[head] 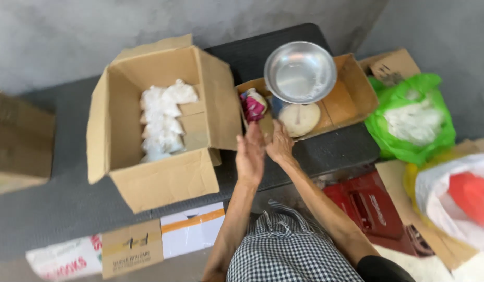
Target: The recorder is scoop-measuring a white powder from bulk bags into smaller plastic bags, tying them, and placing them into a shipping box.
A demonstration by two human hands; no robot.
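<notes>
Two hands are held together, empty: left hand [251, 154] flat-open, right hand [280, 143] open against it, just before a weighing scale [300, 118] with steel bowl [300, 72]. Scale is set in a shallow carton [356, 91] on the table [64, 209]; white bags [161, 120] are seen in a big box [163, 177].

We see a small packing spot, likely a shop's back corner: beside the weighing scale [300, 83] stand an open carton [158, 125] of white packets [161, 119] and plastic bags [409, 117], under bare concrete walls [69, 31].
</notes>
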